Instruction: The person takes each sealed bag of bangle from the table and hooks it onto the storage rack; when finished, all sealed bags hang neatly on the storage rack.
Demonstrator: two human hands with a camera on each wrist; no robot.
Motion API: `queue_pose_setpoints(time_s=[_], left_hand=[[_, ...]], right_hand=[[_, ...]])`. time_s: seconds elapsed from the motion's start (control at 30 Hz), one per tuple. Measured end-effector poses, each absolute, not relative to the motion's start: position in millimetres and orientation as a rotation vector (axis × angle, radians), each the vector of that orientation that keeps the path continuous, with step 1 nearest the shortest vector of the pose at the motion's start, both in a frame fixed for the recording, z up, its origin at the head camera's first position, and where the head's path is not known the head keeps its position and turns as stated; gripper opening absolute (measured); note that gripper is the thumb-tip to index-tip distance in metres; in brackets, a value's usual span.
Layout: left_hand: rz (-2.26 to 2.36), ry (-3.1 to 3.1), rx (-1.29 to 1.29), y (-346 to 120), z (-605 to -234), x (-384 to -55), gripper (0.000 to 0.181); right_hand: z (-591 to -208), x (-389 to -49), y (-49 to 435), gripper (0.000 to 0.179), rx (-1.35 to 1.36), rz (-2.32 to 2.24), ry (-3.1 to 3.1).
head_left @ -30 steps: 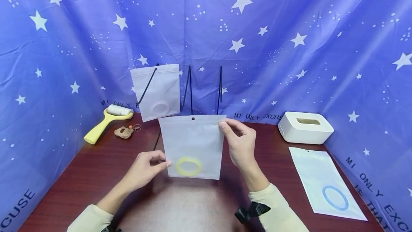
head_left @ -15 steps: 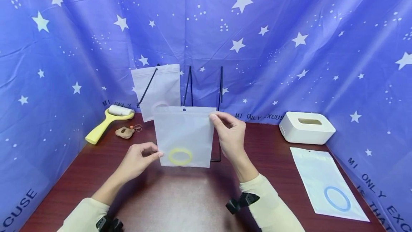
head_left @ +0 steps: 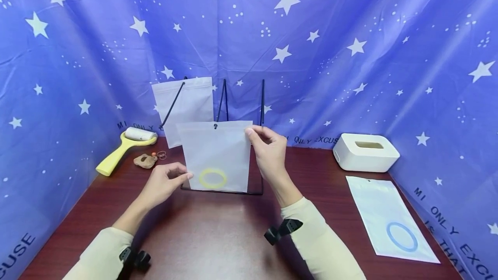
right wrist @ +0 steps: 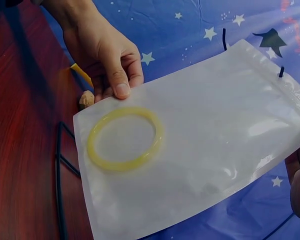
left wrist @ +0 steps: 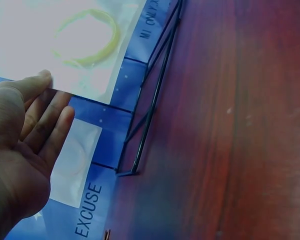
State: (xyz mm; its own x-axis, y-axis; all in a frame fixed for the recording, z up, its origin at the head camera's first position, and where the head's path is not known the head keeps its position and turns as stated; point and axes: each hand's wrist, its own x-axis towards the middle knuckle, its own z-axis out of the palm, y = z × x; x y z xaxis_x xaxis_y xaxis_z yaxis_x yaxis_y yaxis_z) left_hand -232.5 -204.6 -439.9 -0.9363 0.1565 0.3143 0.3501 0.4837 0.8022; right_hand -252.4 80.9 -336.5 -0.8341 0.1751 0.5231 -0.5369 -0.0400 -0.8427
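- Black wire rack [head_left: 263, 98] is standing at the back of the worktop [head_left: 218, 237], in front of the starry curtain [head_left: 241, 20].
- White hanging bag [head_left: 196, 107] is hanging on its left prong; held bag is covering its lower right part.
- Lint roller [head_left: 114, 154] and brown lump [head_left: 145, 161] are lying left of the rack.
- White box [head_left: 365, 159] is sitting at right; flat bag [head_left: 373, 211] with blue ring [head_left: 414, 243] is lying in front of it.
- Held bag [head_left: 215, 148] is standing upright before the rack, middle prong's tip showing in its hole, yellow ring [right wrist: 92, 145] resting inside at the bottom.
- Left grip [head_left: 161, 187]: pinching the bag's lower left edge, thumb in front, other fingers fanning out loosely.
- Right grip [head_left: 270, 150]: pinching the upper right corner, thumb in front, only bag film separating thumb and finger.
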Motion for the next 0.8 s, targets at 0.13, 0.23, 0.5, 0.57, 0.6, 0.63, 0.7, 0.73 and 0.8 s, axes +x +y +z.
queue_pose_setpoints(time_s=[0.13, 0.23, 0.5, 0.57, 0.6, 0.63, 0.7, 0.73, 0.8], left_hand=[[-1.425, -2.524, -0.413, -205, -440, -243, 0.01], [-1.43, -2.521, -0.413, -207, -438, -252, 0.012], [-1.342, -2.522, -0.395, -211, -432, -278, 0.013], [-1.314, -2.513, -0.385, -211, -431, -285, 0.014], [-1.306, -2.509, -0.386, -210, -431, -289, 0.015], [-1.297, -2.507, -0.38, -209, -430, -292, 0.016], [-1.294, -2.512, -0.358, -207, -429, -299, 0.018], [-1.297, -2.519, -0.345, -206, -429, -301, 0.019], [-1.309, -2.532, -0.322, -204, -428, -307, 0.022]], right_hand=[[-337, -262, 79, 0.015, 0.344, 1.944, -1.761], [-337, -270, 78, 0.015, 0.344, 1.931, -1.753], [-335, -298, 72, 0.017, 0.294, 1.902, -1.759], [-332, -305, 70, 0.018, 0.275, 1.9, -1.77], [-331, -308, 69, 0.018, 0.269, 1.894, -1.774], [-330, -311, 69, 0.018, 0.261, 1.89, -1.778], [-328, -317, 69, 0.018, 0.249, 1.879, -1.782], [-327, -319, 69, 0.018, 0.244, 1.88, -1.781], [-325, -323, 70, 0.017, 0.227, 1.884, -1.786]])
